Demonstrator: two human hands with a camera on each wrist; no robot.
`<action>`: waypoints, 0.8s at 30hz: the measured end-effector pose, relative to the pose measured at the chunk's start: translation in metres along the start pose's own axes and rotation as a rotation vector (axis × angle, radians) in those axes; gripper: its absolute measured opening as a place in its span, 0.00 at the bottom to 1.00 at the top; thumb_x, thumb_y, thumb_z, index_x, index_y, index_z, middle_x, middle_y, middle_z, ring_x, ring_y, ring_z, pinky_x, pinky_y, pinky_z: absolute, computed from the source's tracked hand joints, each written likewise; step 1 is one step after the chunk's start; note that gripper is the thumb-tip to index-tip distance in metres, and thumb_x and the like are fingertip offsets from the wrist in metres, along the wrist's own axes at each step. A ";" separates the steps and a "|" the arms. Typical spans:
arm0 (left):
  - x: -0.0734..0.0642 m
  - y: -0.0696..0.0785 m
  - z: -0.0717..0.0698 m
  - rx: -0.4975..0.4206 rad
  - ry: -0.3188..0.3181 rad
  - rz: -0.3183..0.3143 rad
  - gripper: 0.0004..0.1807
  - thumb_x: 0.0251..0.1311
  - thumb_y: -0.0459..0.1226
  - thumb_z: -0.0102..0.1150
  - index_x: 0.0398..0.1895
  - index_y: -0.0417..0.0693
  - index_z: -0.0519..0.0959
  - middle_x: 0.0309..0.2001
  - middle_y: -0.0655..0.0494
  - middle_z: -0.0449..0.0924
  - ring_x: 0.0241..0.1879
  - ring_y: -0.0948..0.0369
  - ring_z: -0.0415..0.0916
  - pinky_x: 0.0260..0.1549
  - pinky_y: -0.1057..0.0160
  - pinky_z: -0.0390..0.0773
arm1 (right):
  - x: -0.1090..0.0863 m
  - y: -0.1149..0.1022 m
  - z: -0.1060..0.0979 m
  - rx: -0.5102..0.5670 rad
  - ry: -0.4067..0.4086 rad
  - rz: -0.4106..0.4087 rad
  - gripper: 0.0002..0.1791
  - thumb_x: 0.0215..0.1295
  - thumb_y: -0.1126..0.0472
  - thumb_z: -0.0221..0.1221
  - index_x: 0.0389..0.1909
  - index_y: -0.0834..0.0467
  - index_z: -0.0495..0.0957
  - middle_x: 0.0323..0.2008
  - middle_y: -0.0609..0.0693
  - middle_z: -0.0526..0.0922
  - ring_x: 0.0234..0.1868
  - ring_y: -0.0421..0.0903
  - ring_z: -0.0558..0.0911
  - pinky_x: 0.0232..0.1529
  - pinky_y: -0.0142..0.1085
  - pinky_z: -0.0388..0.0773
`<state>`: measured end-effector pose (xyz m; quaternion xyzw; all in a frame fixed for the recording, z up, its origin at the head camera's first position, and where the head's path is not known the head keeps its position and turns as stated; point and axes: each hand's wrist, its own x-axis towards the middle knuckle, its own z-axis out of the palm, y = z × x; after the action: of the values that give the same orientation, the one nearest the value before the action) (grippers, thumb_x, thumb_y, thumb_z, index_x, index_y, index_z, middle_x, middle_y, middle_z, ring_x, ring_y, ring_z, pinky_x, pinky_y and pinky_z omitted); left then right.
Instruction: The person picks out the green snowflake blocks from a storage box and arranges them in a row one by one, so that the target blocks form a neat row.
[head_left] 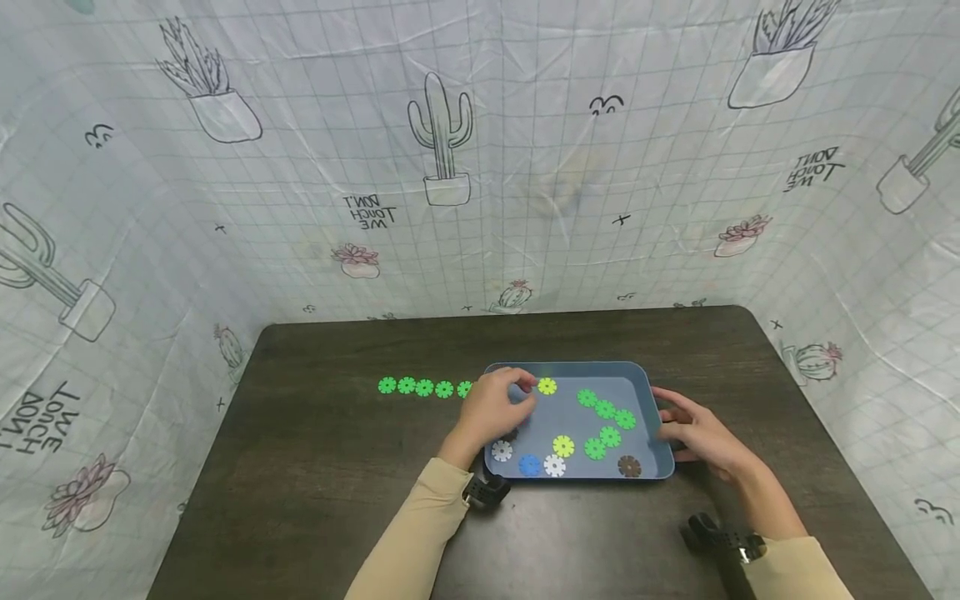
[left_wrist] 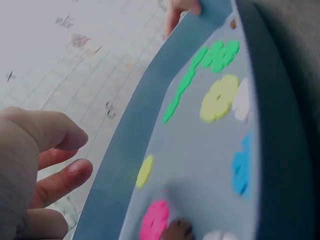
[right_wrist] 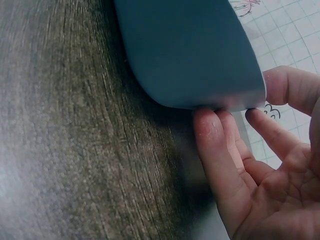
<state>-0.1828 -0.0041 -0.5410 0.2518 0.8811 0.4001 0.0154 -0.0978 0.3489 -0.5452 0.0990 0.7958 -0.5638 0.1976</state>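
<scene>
A blue-grey tray (head_left: 660,461) holds flat notched discs in several colours. Over its left end hangs my left hand (head_left: 495,406), its fingers loosely bent with a gap between thumb and fingers and no disc in that gap. Nearest it are a yellow disc (head_left: 547,386), a pink disc (left_wrist: 155,220) hidden from the head view, and a brown disc (left_wrist: 178,231). At the tray's right end, fingertips of my right hand (head_left: 701,433) touch the outer wall (right_wrist: 200,65). Left of the tray, several green discs (head_left: 424,387) lie in a row, partly covered by my left hand.
Inside the tray lie green discs (head_left: 604,409), another yellow disc (head_left: 563,446), white discs (head_left: 554,465), a blue disc (head_left: 529,464) and a second brown disc (head_left: 629,466). The dark wooden table (head_left: 322,467) meets a printed cloth (head_left: 525,208) behind and at both sides.
</scene>
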 end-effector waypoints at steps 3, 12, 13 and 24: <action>0.002 0.008 0.008 0.028 -0.031 0.031 0.12 0.65 0.42 0.65 0.49 0.53 0.88 0.41 0.66 0.84 0.40 0.64 0.81 0.36 0.67 0.76 | 0.000 0.000 0.000 0.004 -0.003 -0.004 0.45 0.69 0.65 0.61 0.83 0.59 0.49 0.66 0.75 0.67 0.53 0.58 0.82 0.46 0.57 0.84; 0.006 0.026 0.034 0.075 -0.102 0.115 0.12 0.63 0.41 0.65 0.49 0.53 0.88 0.41 0.66 0.85 0.42 0.66 0.82 0.40 0.71 0.74 | 0.000 0.001 -0.001 0.006 -0.008 -0.007 0.45 0.70 0.65 0.61 0.83 0.59 0.49 0.66 0.75 0.67 0.53 0.58 0.82 0.46 0.57 0.84; 0.007 0.028 0.036 0.077 -0.112 0.115 0.13 0.63 0.41 0.65 0.49 0.53 0.88 0.41 0.66 0.85 0.42 0.66 0.82 0.40 0.71 0.74 | 0.000 0.001 -0.001 0.006 -0.008 -0.007 0.45 0.70 0.65 0.61 0.83 0.59 0.49 0.66 0.75 0.67 0.53 0.58 0.82 0.46 0.56 0.84; 0.009 0.043 0.065 0.215 -0.230 0.132 0.17 0.61 0.44 0.68 0.54 0.58 0.87 0.43 0.70 0.84 0.41 0.75 0.78 0.37 0.75 0.73 | 0.001 0.001 -0.001 0.012 -0.015 -0.015 0.45 0.69 0.65 0.61 0.82 0.60 0.48 0.66 0.75 0.67 0.53 0.59 0.82 0.46 0.57 0.84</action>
<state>-0.1570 0.0691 -0.5528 0.3533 0.8928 0.2723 0.0630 -0.0980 0.3504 -0.5462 0.0903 0.7917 -0.5706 0.1987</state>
